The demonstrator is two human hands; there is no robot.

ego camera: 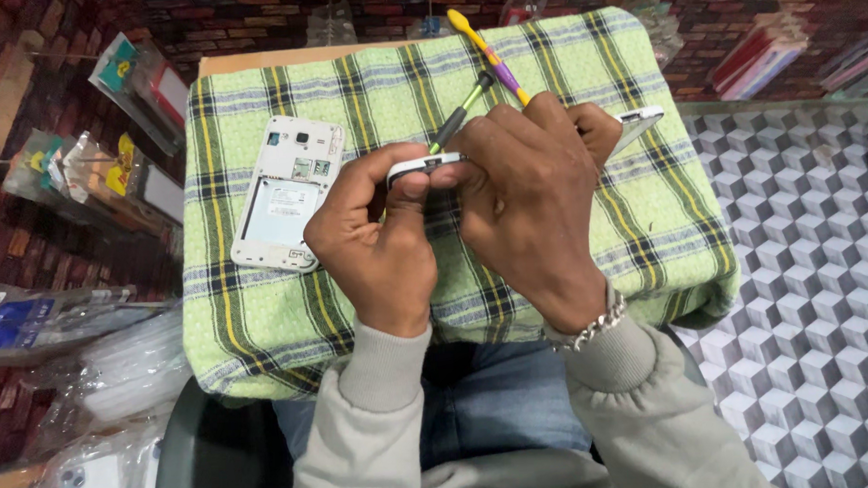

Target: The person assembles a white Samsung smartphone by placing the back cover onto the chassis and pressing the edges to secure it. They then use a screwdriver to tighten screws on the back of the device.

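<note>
My fingers (408, 182) grasp one thin white phone part (426, 164), pinched at its left end by my left hand (376, 241); my right hand (529, 202) covers its middle, clenched on a yellow-purple tool (490, 54). Both hover over the green plaid cloth (562, 57). An opened white phone body (288, 191) lies left. A green-tipped screwdriver (463, 108) lies just beyond.
</note>
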